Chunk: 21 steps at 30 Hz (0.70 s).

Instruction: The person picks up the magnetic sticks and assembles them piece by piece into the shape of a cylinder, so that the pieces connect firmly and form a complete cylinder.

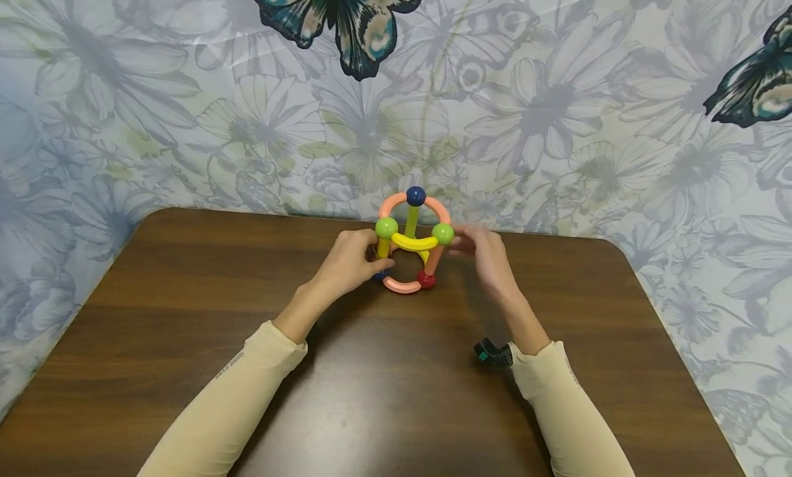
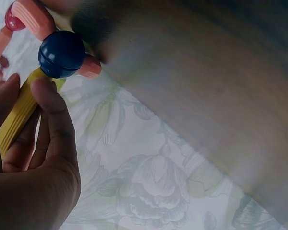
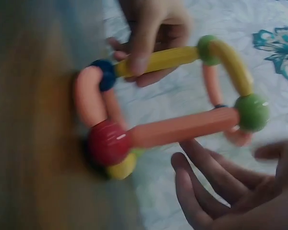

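A ball-and-stick toy frame [image 1: 415,244] stands upright near the table's back edge. Its upper ring has two green balls and a dark blue ball [image 1: 416,196], joined by curved orange sticks and a yellow one; upright sticks run down to a lower ring. My left hand [image 1: 346,260] pinches the yellow upright stick [image 2: 20,112] between thumb and fingers, just by a lower dark blue ball [image 2: 62,54]. At the other side, my right hand [image 1: 491,257] has its fingers loosely extended beside the orange upright stick [image 3: 182,127], above the red ball [image 3: 109,142].
The brown wooden table [image 1: 383,381] reaches back to a flowered, butterfly-printed cloth [image 1: 371,126] right behind the toy. A black strap device [image 1: 493,353] sits at my right wrist, by the sleeve cuff.
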Each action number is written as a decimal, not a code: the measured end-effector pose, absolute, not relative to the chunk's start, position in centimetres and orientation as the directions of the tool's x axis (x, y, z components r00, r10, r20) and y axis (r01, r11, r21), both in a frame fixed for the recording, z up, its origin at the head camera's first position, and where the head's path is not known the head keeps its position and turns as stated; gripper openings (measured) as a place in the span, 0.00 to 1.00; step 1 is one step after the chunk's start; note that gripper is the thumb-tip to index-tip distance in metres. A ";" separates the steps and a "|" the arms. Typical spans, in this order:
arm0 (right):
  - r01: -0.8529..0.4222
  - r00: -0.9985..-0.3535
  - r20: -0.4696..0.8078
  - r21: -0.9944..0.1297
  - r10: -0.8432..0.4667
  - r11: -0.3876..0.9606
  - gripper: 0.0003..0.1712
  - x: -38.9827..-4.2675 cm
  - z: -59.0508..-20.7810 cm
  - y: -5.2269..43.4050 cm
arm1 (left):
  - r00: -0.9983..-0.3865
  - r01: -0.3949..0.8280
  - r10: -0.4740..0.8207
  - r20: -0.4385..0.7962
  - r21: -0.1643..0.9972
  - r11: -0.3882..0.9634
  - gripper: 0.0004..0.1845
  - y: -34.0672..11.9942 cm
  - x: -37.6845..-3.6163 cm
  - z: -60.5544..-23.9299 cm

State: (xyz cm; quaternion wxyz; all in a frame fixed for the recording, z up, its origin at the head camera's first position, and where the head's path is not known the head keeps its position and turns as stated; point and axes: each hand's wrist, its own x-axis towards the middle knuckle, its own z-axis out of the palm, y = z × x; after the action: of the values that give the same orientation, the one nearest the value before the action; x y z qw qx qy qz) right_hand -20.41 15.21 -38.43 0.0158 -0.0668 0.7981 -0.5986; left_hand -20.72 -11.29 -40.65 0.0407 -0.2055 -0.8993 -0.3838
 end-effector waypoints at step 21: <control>-0.473 -0.875 0.262 -0.644 -0.408 0.602 0.07 -19.0 -42.2 14.0 | -0.920 0.378 0.346 0.184 0.651 0.659 0.15 -11.9 -20.9 -40.8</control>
State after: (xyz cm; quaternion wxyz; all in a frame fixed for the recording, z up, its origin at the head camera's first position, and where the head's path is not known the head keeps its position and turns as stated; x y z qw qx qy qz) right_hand -19.02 13.96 -42.18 -0.0440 -0.2463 0.8938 -0.3722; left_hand -20.94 -11.87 -40.80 0.0223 -0.1986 -0.9105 -0.3621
